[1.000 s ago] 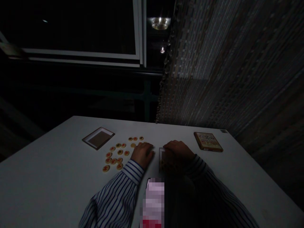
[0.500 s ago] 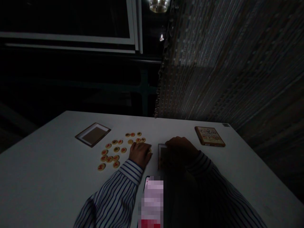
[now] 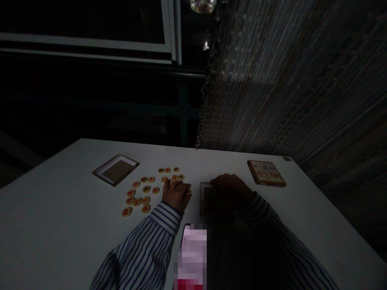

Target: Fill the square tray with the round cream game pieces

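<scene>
The left forearm slants inward from the lower left, and the left hand [image 3: 176,196] lies palm down with bent fingers over the right-hand end of the scattered game pieces [image 3: 146,189]. One piece shows right at its fingertips; whether it is gripped, I cannot tell. The right forearm comes in from the lower right, its hand [image 3: 231,187] arched over an open box [image 3: 202,201] in deep shadow, so its grip is unclear too.

The pieces are round discs lying flat on the white table [image 3: 75,225], left of the box, with no long axis; most visible ones have their marked faces up. The box's left rim runs nearly straight away from the person; its long axis is probably hidden by the hand and the dark.
</scene>
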Demonstrator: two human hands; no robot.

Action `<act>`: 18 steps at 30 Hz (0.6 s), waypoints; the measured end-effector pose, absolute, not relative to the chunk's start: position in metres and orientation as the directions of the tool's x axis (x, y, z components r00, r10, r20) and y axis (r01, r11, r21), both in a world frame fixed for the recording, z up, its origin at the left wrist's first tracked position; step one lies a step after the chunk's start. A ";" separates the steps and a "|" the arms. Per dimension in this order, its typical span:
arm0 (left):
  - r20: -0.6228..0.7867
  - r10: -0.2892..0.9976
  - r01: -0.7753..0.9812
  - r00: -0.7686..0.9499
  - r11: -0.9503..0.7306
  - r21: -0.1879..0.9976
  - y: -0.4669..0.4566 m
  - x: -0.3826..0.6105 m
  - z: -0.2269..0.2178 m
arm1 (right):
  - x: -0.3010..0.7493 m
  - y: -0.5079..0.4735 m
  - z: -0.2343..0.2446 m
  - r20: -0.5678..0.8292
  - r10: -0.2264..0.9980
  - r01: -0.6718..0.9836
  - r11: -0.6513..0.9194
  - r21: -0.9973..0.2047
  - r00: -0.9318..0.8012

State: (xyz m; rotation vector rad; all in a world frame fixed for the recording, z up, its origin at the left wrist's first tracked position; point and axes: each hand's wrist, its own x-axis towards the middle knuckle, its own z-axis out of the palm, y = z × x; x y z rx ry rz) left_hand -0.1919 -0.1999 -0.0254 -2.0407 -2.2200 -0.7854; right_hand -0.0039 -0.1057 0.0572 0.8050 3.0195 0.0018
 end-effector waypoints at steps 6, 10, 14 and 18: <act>0.358 0.923 0.945 -0.141 0.017 0.327 -0.201 -0.190 -0.024 | -0.006 -0.107 0.057 -0.033 0.512 0.512 0.859 0.010 -0.858; 0.365 0.921 0.947 -0.141 0.017 0.322 -0.201 -0.190 -0.023 | -0.006 -0.108 0.055 -0.020 0.522 0.522 0.853 0.025 -0.853; 0.391 0.911 0.942 -0.129 -0.010 0.335 -0.200 -0.191 -0.021 | -0.005 -0.109 0.057 -0.008 0.495 0.495 0.869 0.023 -0.869; 0.446 0.892 0.932 -0.075 -0.097 0.350 -0.200 -0.192 -0.017 | -0.005 -0.109 0.058 -0.011 0.508 0.508 0.861 0.028 -0.861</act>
